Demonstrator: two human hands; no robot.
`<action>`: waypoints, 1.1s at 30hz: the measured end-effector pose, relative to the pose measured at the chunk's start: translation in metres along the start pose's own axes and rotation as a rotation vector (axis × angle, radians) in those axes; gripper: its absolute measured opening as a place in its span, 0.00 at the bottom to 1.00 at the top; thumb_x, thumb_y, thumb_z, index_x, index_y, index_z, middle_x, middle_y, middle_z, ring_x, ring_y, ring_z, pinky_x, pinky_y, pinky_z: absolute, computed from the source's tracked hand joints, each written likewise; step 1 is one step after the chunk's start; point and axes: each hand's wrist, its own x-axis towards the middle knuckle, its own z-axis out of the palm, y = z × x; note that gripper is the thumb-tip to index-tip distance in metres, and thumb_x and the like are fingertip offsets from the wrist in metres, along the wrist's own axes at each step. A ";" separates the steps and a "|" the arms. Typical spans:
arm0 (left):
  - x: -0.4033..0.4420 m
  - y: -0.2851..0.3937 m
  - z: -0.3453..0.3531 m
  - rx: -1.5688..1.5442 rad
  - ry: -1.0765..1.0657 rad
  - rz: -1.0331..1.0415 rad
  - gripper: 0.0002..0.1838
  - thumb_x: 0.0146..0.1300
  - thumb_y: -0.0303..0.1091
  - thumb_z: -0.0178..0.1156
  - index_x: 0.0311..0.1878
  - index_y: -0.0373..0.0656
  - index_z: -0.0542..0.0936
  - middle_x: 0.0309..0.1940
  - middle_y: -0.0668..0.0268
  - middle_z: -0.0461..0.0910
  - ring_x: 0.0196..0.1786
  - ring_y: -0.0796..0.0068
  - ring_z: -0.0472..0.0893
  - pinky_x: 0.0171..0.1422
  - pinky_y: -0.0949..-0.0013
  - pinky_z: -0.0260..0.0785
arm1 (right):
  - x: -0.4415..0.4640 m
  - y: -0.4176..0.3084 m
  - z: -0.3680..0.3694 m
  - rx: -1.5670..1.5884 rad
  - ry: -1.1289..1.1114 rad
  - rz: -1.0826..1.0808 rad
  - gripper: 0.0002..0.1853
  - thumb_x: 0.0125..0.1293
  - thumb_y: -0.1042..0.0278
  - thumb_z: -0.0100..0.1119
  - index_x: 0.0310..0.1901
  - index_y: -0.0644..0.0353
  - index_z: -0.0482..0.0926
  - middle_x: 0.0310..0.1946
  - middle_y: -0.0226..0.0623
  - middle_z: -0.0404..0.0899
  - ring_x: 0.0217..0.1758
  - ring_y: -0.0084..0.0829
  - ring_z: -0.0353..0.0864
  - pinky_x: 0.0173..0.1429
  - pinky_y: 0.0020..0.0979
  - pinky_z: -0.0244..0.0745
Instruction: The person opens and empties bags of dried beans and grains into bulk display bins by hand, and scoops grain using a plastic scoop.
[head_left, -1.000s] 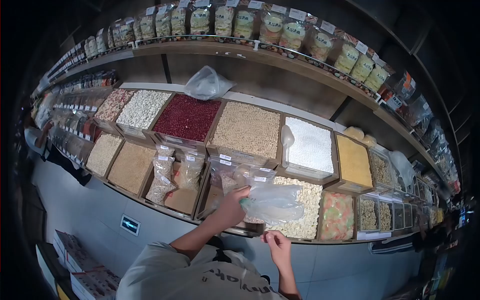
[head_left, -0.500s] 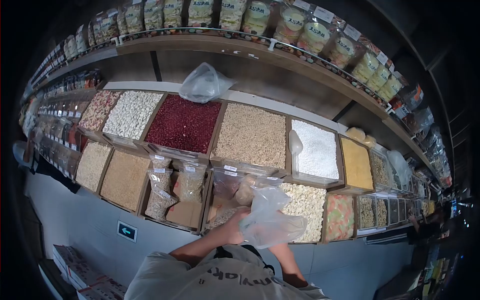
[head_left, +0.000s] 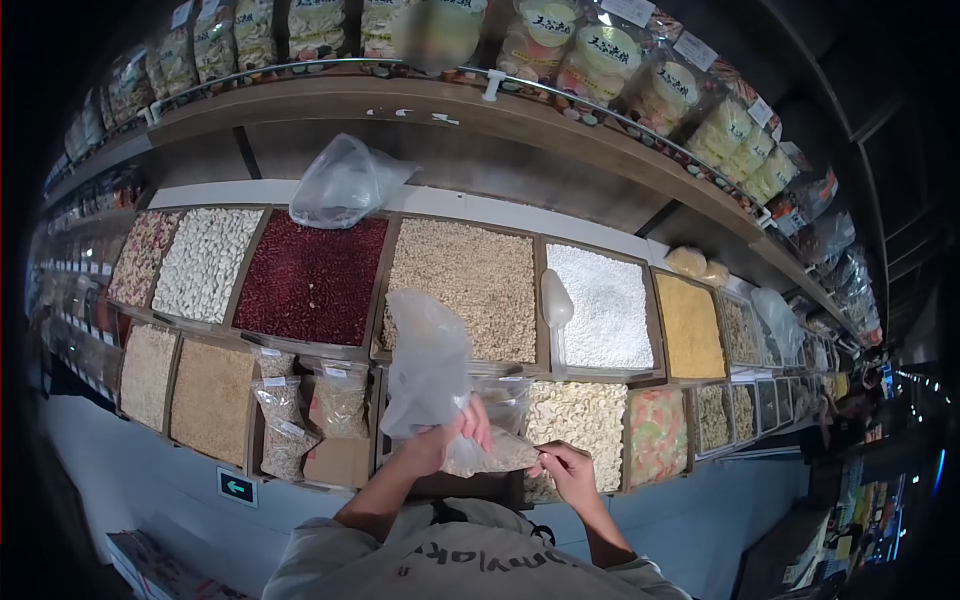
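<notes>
My left hand is closed around a clear plastic bag, whose loose upper part stands up above the fist. My right hand pinches the right end of the stretched lower part of the bag between thumb and fingers. Speckled beige shows in that stretch; whether it lies inside or shows through, I cannot tell. Behind the hands is a bin of flat cream-white pieces. Left of them, filled clear bags sit in a compartment.
The back row has bins of red beans, beige grain, white grains with a scoop, and yellow grain. Another plastic bag lies behind the red beans. Above runs a shelf with packaged goods.
The bag has moved left and is now stretched between both hands. My right hand has come out from behind it to its right end. The whole view has shifted.
</notes>
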 end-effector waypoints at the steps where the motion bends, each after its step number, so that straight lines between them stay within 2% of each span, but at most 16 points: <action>1: 0.008 -0.005 -0.001 -0.005 0.000 -0.005 0.19 0.71 0.44 0.51 0.27 0.41 0.67 0.25 0.61 0.70 0.33 0.66 0.78 0.40 0.64 0.72 | 0.004 0.002 -0.006 0.010 0.039 -0.021 0.04 0.67 0.79 0.56 0.38 0.70 0.79 0.29 0.38 0.82 0.29 0.23 0.82 0.35 0.23 0.77; 2: 0.017 -0.012 -0.004 -0.071 -0.007 0.022 0.19 0.71 0.44 0.51 0.27 0.40 0.67 0.25 0.61 0.71 0.32 0.66 0.78 0.39 0.64 0.72 | 0.009 0.003 -0.009 0.057 0.121 -0.014 0.05 0.65 0.78 0.60 0.31 0.69 0.78 0.21 0.34 0.79 0.26 0.23 0.80 0.32 0.23 0.74; 5: 0.045 -0.028 -0.007 -0.157 -0.018 0.071 0.19 0.71 0.43 0.51 0.28 0.39 0.67 0.25 0.59 0.71 0.30 0.64 0.78 0.37 0.63 0.71 | 0.024 0.015 -0.031 -0.231 0.133 -0.069 0.07 0.62 0.77 0.64 0.28 0.67 0.77 0.21 0.34 0.78 0.25 0.22 0.77 0.29 0.25 0.71; 7: 0.061 -0.032 -0.010 -0.107 0.004 0.032 0.22 0.73 0.49 0.46 0.28 0.41 0.66 0.24 0.61 0.68 0.27 0.62 0.75 0.36 0.62 0.69 | 0.039 0.016 -0.044 -0.258 0.151 -0.119 0.09 0.60 0.76 0.65 0.27 0.65 0.75 0.20 0.32 0.76 0.23 0.20 0.72 0.28 0.25 0.67; 11: 0.084 -0.042 -0.026 -0.155 0.106 0.070 0.22 0.73 0.50 0.46 0.28 0.42 0.66 0.25 0.60 0.68 0.27 0.63 0.74 0.35 0.61 0.68 | 0.073 0.010 -0.068 0.097 0.038 0.061 0.11 0.65 0.78 0.58 0.24 0.62 0.71 0.20 0.23 0.70 0.22 0.15 0.63 0.27 0.21 0.59; 15: 0.117 -0.043 -0.043 -0.310 0.270 0.041 0.24 0.73 0.53 0.45 0.29 0.42 0.67 0.28 0.60 0.69 0.31 0.62 0.75 0.40 0.61 0.69 | 0.113 -0.046 -0.083 0.574 -0.086 -0.037 0.17 0.67 0.73 0.59 0.21 0.58 0.65 0.18 0.26 0.66 0.21 0.16 0.60 0.24 0.22 0.57; 16: 0.128 -0.048 -0.047 -0.399 0.305 0.016 0.24 0.73 0.53 0.44 0.30 0.41 0.68 0.29 0.60 0.70 0.33 0.62 0.75 0.42 0.61 0.70 | 0.125 -0.063 -0.079 0.600 -0.103 -0.024 0.19 0.67 0.67 0.62 0.21 0.58 0.64 0.17 0.26 0.63 0.20 0.17 0.59 0.24 0.22 0.56; 17: 0.137 -0.058 -0.054 -0.397 0.311 0.023 0.24 0.73 0.53 0.44 0.30 0.41 0.68 0.29 0.60 0.70 0.33 0.62 0.75 0.42 0.61 0.70 | 0.132 -0.075 -0.080 0.600 -0.112 -0.022 0.19 0.67 0.67 0.62 0.21 0.58 0.64 0.17 0.26 0.63 0.20 0.17 0.59 0.24 0.22 0.56; 19: 0.154 -0.075 -0.064 -0.403 0.264 -0.034 0.23 0.74 0.52 0.43 0.35 0.40 0.72 0.33 0.59 0.73 0.38 0.60 0.77 0.48 0.60 0.71 | 0.143 -0.095 -0.087 0.611 -0.143 -0.190 0.19 0.67 0.61 0.63 0.24 0.58 0.66 0.16 0.25 0.63 0.16 0.15 0.58 0.21 0.21 0.56; 21: 0.163 -0.081 -0.064 -0.305 0.393 -0.183 0.22 0.74 0.50 0.43 0.40 0.39 0.74 0.38 0.57 0.76 0.44 0.60 0.79 0.55 0.58 0.72 | 0.153 -0.116 -0.091 0.707 -0.098 -0.254 0.19 0.66 0.61 0.63 0.23 0.58 0.66 0.16 0.25 0.63 0.15 0.15 0.57 0.20 0.20 0.56; 22: 0.166 -0.088 -0.070 -0.500 0.281 -0.196 0.21 0.74 0.49 0.45 0.42 0.38 0.75 0.40 0.57 0.77 0.48 0.61 0.79 0.59 0.58 0.71 | 0.163 -0.121 -0.082 0.613 -0.081 -0.292 0.20 0.66 0.61 0.64 0.22 0.58 0.65 0.15 0.26 0.63 0.14 0.15 0.58 0.19 0.21 0.57; 25: 0.178 -0.101 -0.084 -0.576 0.380 -0.231 0.20 0.74 0.48 0.45 0.44 0.39 0.74 0.43 0.57 0.78 0.48 0.61 0.80 0.58 0.58 0.73 | 0.173 -0.135 -0.072 0.366 -0.131 -0.396 0.21 0.65 0.60 0.65 0.22 0.57 0.65 0.15 0.25 0.62 0.14 0.15 0.57 0.19 0.23 0.56; 27: 0.176 -0.104 -0.092 -0.594 0.351 -0.286 0.18 0.73 0.47 0.47 0.46 0.39 0.74 0.45 0.57 0.79 0.48 0.62 0.81 0.57 0.56 0.74 | 0.182 -0.137 -0.071 0.430 -0.121 -0.400 0.21 0.64 0.60 0.65 0.22 0.57 0.65 0.14 0.24 0.60 0.15 0.17 0.55 0.20 0.24 0.54; 29: 0.173 -0.110 -0.100 -0.704 0.267 -0.256 0.18 0.73 0.43 0.49 0.52 0.38 0.74 0.48 0.56 0.79 0.53 0.60 0.80 0.60 0.55 0.73 | 0.198 -0.142 -0.063 0.456 -0.002 -0.252 0.20 0.64 0.62 0.65 0.21 0.59 0.67 0.14 0.27 0.64 0.18 0.19 0.57 0.24 0.26 0.52; 30: 0.173 -0.110 -0.105 -0.703 0.269 -0.254 0.18 0.73 0.43 0.49 0.52 0.38 0.74 0.48 0.56 0.79 0.53 0.60 0.80 0.60 0.55 0.73 | 0.203 -0.139 -0.059 0.391 -0.045 -0.351 0.20 0.65 0.62 0.64 0.21 0.58 0.66 0.15 0.26 0.63 0.18 0.17 0.56 0.23 0.23 0.52; 33: 0.169 -0.121 -0.120 -0.701 0.445 -0.360 0.19 0.72 0.45 0.51 0.55 0.39 0.73 0.49 0.59 0.80 0.53 0.59 0.80 0.59 0.54 0.73 | 0.217 -0.142 -0.052 0.497 -0.017 -0.305 0.19 0.66 0.62 0.62 0.22 0.58 0.66 0.15 0.25 0.62 0.18 0.15 0.56 0.22 0.21 0.52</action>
